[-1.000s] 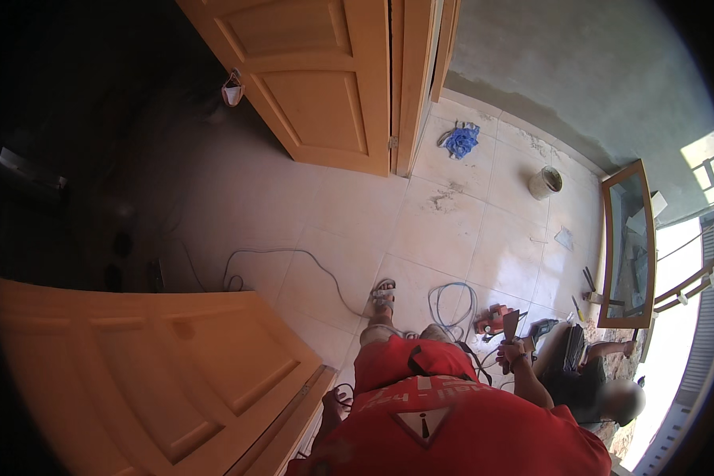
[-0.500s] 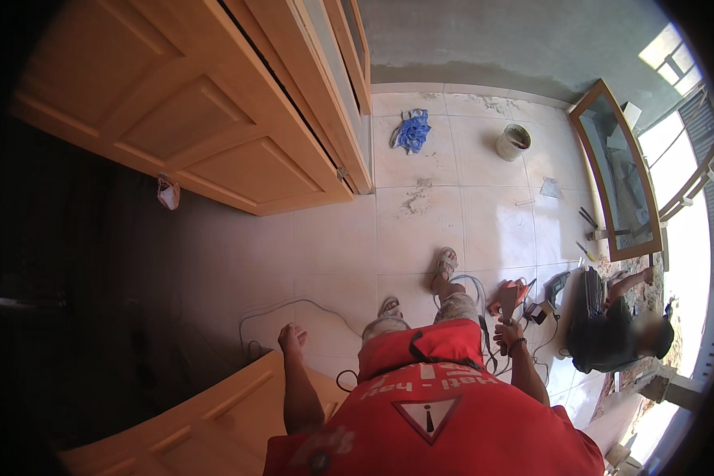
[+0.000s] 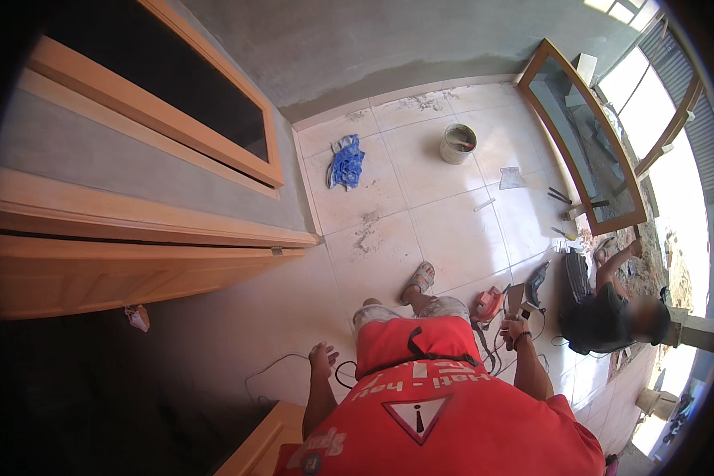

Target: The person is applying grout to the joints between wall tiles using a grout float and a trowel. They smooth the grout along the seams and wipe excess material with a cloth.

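My right hand [image 3: 516, 329], with a dark band at the wrist, is closed around a flat, brown, scraper-like tool [image 3: 515, 300] whose broad end points away from me. Just beyond it on the tiles are a red power tool [image 3: 488, 303] and a dark grey-blue power tool [image 3: 538, 285] with cables. My left hand [image 3: 323, 358] hangs free at my side, its fingers loosely bent and apart, with nothing visible in it. It is nearest to a grey cable [image 3: 266, 370] on the floor.
An orange-brown door [image 3: 135, 274] stands at left. Ahead lie a blue plastic bag [image 3: 346, 163] and a bucket [image 3: 458, 144]. A framed glass panel [image 3: 583, 135] leans at right, near a crouching person [image 3: 603, 321]. Another wooden panel [image 3: 266, 436] is behind my left arm.
I have stepped forward and turned; the bag, bucket and glass panel now sit farther left in view. My right hand still grips the tool; my left hand stays free.
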{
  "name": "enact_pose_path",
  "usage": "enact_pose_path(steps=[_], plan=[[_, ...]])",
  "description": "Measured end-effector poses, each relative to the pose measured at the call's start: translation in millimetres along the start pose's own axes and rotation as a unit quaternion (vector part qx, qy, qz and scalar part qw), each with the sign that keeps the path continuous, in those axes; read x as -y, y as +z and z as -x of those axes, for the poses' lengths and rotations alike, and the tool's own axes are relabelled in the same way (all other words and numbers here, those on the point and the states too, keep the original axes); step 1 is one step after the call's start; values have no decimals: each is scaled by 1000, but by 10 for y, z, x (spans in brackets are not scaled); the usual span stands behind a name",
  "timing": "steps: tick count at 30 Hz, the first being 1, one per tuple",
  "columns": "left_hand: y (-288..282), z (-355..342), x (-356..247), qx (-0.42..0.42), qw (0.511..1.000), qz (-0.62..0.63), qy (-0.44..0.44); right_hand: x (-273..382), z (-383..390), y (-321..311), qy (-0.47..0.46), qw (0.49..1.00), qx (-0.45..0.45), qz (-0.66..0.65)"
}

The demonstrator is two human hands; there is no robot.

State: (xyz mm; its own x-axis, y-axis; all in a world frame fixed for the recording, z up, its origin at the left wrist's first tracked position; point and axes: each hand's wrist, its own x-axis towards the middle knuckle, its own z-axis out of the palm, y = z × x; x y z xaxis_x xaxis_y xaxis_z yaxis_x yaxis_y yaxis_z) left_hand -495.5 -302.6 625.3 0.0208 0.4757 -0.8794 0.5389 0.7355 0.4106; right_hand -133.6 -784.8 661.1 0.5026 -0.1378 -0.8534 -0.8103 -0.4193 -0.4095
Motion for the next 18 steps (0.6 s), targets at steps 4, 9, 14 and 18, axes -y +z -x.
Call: enact_pose_path(steps=[4, 9, 14, 18], plan=[[515, -148, -912, 11, 998, -24, 56, 1306, -44, -54, -98, 988, -24, -114], [1147, -389, -1739, 33, 993, -80, 80, 1801, -299, -104, -137, 971, -15, -193], [1718, -697, -2267, 56, 987, -133, 74, 1314, -496, 54, 7, 983, -51, -177], [2163, -1054, -2822, 70, 982, -177, 0, 819, -397, 256, 186, 939, -91, -274]])
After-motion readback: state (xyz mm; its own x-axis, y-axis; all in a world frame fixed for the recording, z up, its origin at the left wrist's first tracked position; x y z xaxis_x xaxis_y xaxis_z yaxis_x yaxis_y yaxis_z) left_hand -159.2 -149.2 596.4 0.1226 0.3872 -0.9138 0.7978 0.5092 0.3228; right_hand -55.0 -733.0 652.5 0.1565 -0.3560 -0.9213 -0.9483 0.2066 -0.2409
